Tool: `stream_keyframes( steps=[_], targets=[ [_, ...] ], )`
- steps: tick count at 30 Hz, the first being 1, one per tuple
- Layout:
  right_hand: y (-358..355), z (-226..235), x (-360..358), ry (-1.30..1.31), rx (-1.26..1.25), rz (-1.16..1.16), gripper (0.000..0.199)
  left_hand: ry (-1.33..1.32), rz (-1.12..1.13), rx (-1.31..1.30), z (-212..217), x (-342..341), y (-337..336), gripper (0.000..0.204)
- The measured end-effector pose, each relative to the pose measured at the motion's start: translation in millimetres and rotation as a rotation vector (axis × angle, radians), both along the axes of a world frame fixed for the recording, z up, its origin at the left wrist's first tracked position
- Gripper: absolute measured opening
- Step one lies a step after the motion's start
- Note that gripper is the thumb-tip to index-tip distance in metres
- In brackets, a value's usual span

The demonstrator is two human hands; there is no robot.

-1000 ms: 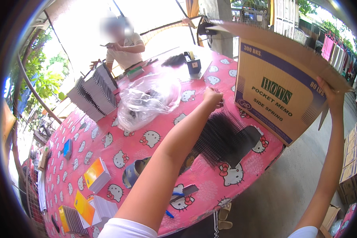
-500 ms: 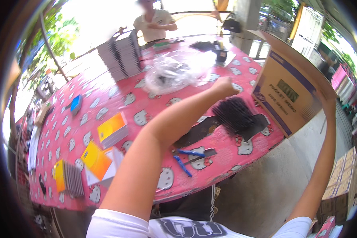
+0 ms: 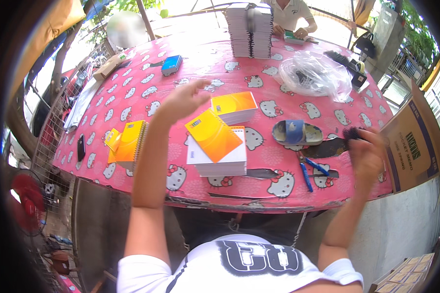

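Observation:
My left hand (image 3: 183,100) hovers open, fingers spread, over the pink cartoon-cat tablecloth (image 3: 146,93). It is just left of a small stack of orange-covered notepads (image 3: 234,107). Nearer to me lies a thicker white stack (image 3: 217,158) with an orange notepad tilted on top. My right hand (image 3: 367,155) is at the table's right edge, fingers curled on a blurred black bundle (image 3: 351,133). Beside it stands an open brown cardboard box (image 3: 415,141).
More orange spiral notepads (image 3: 127,141) lie at the left, blue pens (image 3: 309,172) and a dish with a blue roll (image 3: 296,132) at the right. A clear plastic bag (image 3: 313,75) and a tall notepad stack (image 3: 249,29) sit farther back. Another person (image 3: 291,14) works at the far side.
The view swung left across the table. My left hand moved from the black pile to above the orange notepads. My right hand left the box flap and now curls on the black bundle.

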State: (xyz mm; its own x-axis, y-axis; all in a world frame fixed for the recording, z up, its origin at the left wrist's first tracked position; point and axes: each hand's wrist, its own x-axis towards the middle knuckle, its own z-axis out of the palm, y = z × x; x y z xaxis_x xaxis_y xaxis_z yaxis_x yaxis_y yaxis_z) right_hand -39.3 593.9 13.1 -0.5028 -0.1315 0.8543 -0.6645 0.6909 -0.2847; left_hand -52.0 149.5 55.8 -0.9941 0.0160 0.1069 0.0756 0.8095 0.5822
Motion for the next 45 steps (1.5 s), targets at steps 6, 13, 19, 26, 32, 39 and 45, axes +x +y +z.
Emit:
stream_keyframes(
  steps=[6, 13, 19, 26, 32, 39, 45],
  targets=[
    [-175.9, -18.5, 5.8, -0.679, -0.183, 0.472, 0.035, -0.107, 0.087, 0.444, -56.0, 17.0, -5.7, 0.059],
    [-204.2, -38.2, -3.3, -0.879, -0.163, 0.389, 0.069, 0.404, 0.262, 0.792, -62.1, 83.0, 26.0, 0.042],
    [-208.0, -40.8, -2.1, -0.963, -0.003, 0.275, 0.069, 0.406, 0.397, 0.452, -99.2, 84.0, 45.6, 0.043],
    [-203.3, -22.6, 2.4, -0.846, -0.010, 0.165, 0.047, 0.461, 0.474, 0.601, -65.6, 100.6, 41.0, 0.064],
    [-222.0, -23.3, 21.4, -0.712, -0.580, 0.639, 0.037, 0.524, 0.094, 0.829, -67.7, 102.1, 52.2, 0.062],
    [-235.5, -47.6, 10.0, -0.760, -0.449, 0.786, 0.032, 0.458, 0.069, 0.123, -76.3, 96.1, 40.2, 0.062],
    [-226.7, -48.5, 9.0, -0.712, -0.337, 0.709, 0.038, 0.686, 0.114, -0.116, -45.6, 80.8, 66.8, 0.027]
  ],
)
